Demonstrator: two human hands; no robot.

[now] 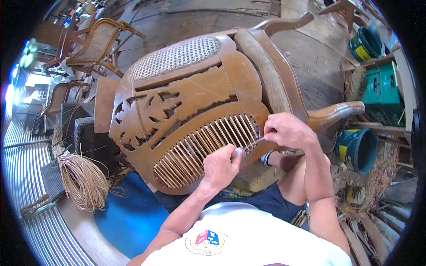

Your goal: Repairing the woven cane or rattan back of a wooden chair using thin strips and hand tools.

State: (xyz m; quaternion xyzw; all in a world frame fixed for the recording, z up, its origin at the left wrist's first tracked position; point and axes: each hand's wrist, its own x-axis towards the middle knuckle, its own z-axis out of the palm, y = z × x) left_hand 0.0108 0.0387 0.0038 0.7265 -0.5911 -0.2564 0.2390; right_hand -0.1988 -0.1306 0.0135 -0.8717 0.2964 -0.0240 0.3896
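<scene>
Both hands work a thin pale cane strand [254, 142] at the carved brown wooden chair back [186, 106] across the lap: left hand [220, 167] and right hand [287, 131] fingers pinch it.

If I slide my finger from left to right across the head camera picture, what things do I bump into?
Coil of rattan strands → carved wooden chair back → left hand → right hand → blue bucket

Bare concrete floor [306, 57], dusty and littered with cane scraps. Right of the tipped wooden chair [195, 102], two blue buckets [357, 150] standing upright; left of it, a coil of rattan strands [84, 181] beside a blue mat [128, 217].
</scene>
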